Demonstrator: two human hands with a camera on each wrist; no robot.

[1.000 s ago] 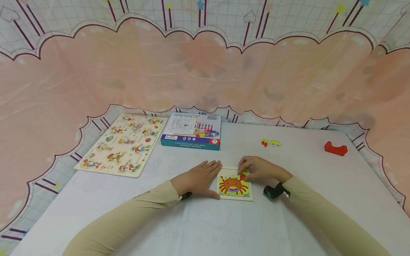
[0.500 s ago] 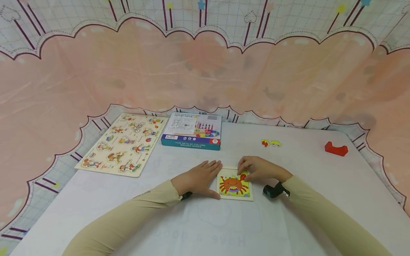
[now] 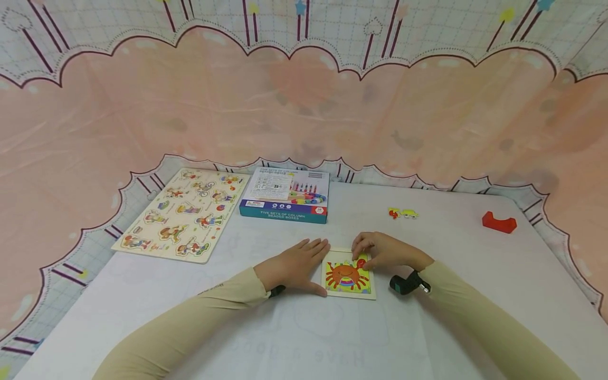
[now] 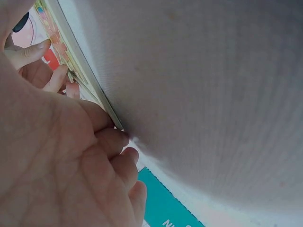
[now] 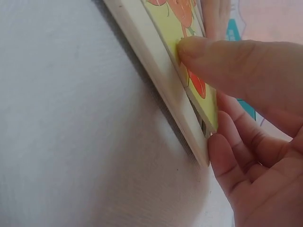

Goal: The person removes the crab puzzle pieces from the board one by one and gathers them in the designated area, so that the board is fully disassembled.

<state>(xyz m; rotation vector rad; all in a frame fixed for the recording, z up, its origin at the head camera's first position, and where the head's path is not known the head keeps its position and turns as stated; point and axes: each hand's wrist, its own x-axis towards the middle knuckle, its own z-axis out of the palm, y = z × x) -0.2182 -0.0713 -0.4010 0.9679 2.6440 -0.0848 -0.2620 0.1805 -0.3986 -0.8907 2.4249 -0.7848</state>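
A small square wooden crab puzzle lies flat on the white table in front of the person. Along its left edge rests the left hand, fingers stretched out and thumb at the near left corner. In the left wrist view, fingertips touch the puzzle's side. The right hand is at the upper right corner. It pinches a yellow puzzle piece with a red claw, thumb on the face and fingers at the edge. That piece sits slightly raised and tilted over the wooden rim.
A wooden picture board lies at the back left, beside a bead-set box. Farther right are small red and yellow flat pieces, then a notched red block. A patterned cloth rises behind the table.
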